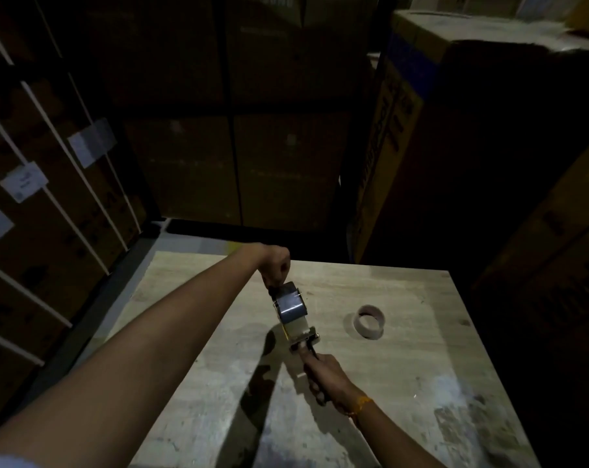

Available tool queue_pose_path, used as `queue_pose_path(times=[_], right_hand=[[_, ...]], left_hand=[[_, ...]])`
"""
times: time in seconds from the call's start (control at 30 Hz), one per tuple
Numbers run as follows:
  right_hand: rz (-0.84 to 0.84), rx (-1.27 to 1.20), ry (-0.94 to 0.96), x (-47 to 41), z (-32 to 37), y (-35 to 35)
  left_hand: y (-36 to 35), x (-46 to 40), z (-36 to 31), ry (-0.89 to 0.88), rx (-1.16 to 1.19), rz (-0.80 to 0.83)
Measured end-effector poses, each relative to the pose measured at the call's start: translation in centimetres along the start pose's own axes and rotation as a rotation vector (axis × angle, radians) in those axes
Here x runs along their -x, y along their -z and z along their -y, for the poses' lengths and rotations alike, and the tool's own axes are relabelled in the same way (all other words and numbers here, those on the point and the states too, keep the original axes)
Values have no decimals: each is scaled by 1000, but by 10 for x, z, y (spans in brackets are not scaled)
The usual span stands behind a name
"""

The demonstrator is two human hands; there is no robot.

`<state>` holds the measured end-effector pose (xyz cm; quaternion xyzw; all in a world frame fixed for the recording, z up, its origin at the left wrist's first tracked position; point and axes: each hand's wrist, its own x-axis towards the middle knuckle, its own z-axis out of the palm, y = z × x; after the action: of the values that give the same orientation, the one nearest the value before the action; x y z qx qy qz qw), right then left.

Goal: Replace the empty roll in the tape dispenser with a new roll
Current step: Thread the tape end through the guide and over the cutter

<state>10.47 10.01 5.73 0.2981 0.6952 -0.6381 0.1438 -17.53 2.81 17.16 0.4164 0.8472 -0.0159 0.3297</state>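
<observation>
A hand-held tape dispenser (304,336) hangs above a pale wooden table (404,383). My right hand (323,374) is closed around its handle at the near end. A glossy new tape roll (289,307) sits in the dispenser's far end. My left hand (276,266) reaches over from the left and pinches the far top edge of that roll; whether it grips the tape end or the frame is unclear. An empty cardboard core (370,321) lies flat on the table to the right of the dispenser, apart from both hands.
Stacked cardboard boxes (404,146) stand close behind and to the right of the table. Shelving with strapped, labelled boxes (50,197) runs along the left. The room is dim. The table's far edge lies just beyond my left hand.
</observation>
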Motion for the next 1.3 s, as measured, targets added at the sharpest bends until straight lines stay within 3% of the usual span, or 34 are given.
queue_pose_path(times=[0.37, 0.67, 1.03, 1.3], right_hand=[[-23, -73, 107, -1, 28, 11], [-182, 8, 111, -12, 37, 11], [-173, -4, 10, -14, 52, 13], [-115, 9, 18, -17, 55, 17]], left_hand=[[33, -9, -9, -10, 131, -11], [53, -12, -5, -25, 192, -6], [65, -15, -4, -53, 166, -3], [53, -17, 1, -56, 286, -91]])
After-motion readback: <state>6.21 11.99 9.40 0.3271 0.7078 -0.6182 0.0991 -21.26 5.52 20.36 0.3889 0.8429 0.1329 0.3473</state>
